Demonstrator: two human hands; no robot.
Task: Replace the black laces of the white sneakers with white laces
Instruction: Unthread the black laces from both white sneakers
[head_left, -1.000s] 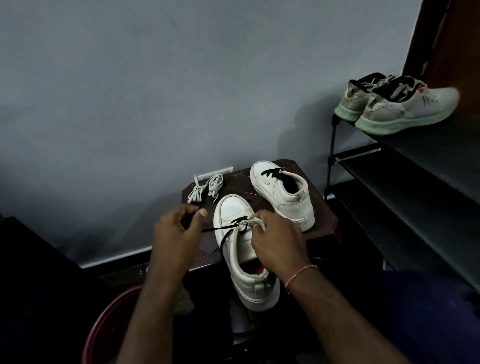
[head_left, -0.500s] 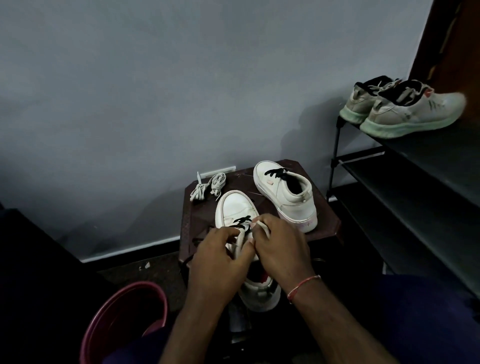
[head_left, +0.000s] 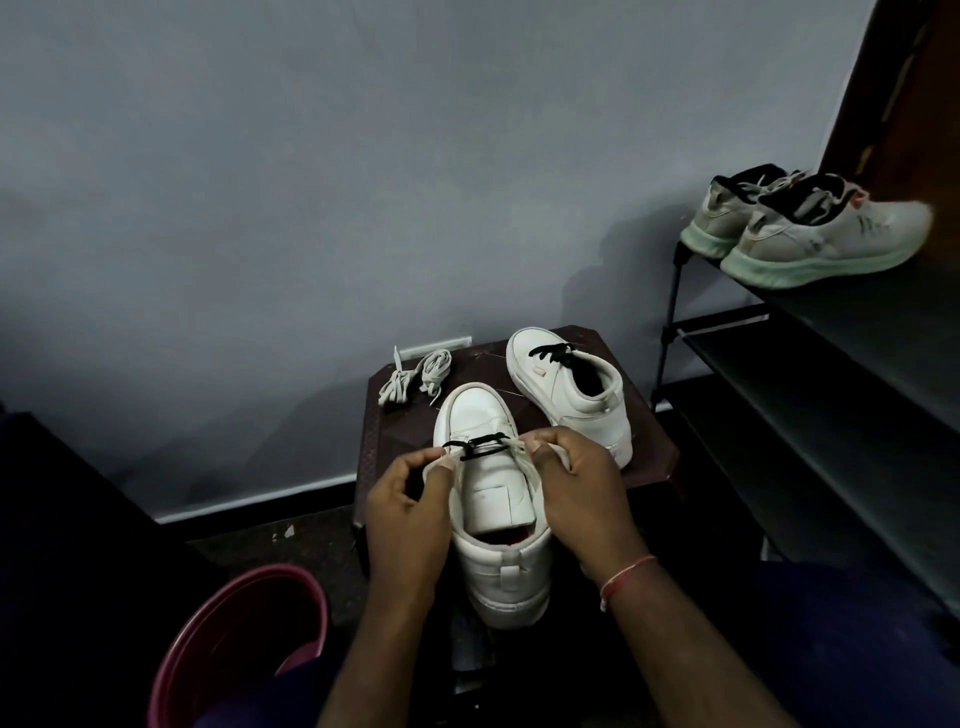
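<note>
A white sneaker (head_left: 493, 514) lies heel toward me on the front of a dark brown stool (head_left: 384, 441), its tongue bare. A short stretch of black lace (head_left: 480, 446) crosses its lowest eyelets. My left hand (head_left: 410, 499) pinches the sneaker's left eyelet flap beside the lace. My right hand (head_left: 576, 483) grips the right eyelet flap. The second white sneaker (head_left: 571, 400), still threaded with black lace (head_left: 550, 353), stands behind on the stool. Two bundled white laces (head_left: 415, 376) lie at the stool's back left corner.
A maroon bucket (head_left: 234, 634) stands on the floor at lower left. A black shoe rack (head_left: 810, 364) fills the right side, with a pair of grey running shoes (head_left: 810, 234) on its top shelf. A grey wall rises right behind the stool.
My left hand, which was pulling black lace out to the left, came back to the shoe and now pinches the left flap. The tongue is now bare of lace.
</note>
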